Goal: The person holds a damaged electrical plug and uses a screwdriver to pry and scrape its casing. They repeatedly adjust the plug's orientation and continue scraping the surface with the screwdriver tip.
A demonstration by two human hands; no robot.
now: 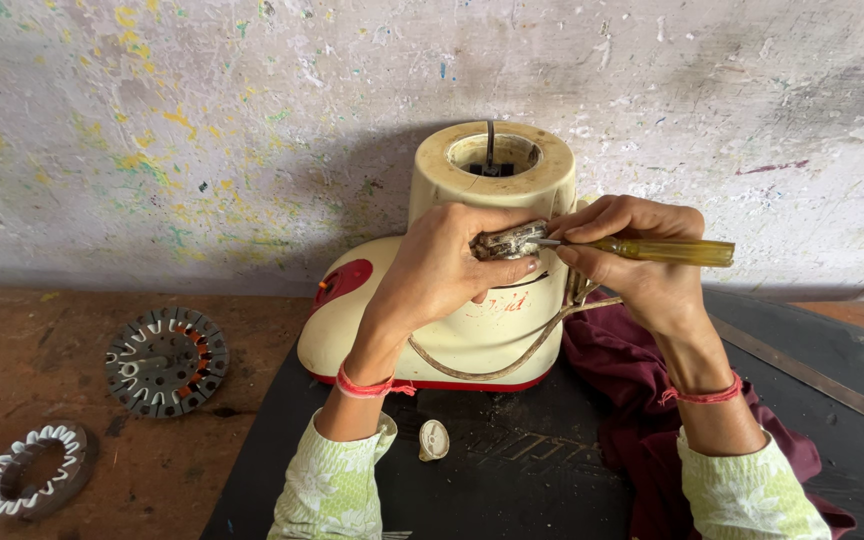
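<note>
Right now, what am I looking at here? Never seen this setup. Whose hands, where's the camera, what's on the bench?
There is one picture, taken by a camera worn on a person's head, looking down at their own bare hands. The left hand pinches a small grimy metal part against a cream and red mixer base. The right hand holds a yellow-handled screwdriver, its tip at that part. The base stands on a black mat beside a maroon cloth. A small white knob lies on the mat. Two round motor parts lie on the brown bench.
</note>
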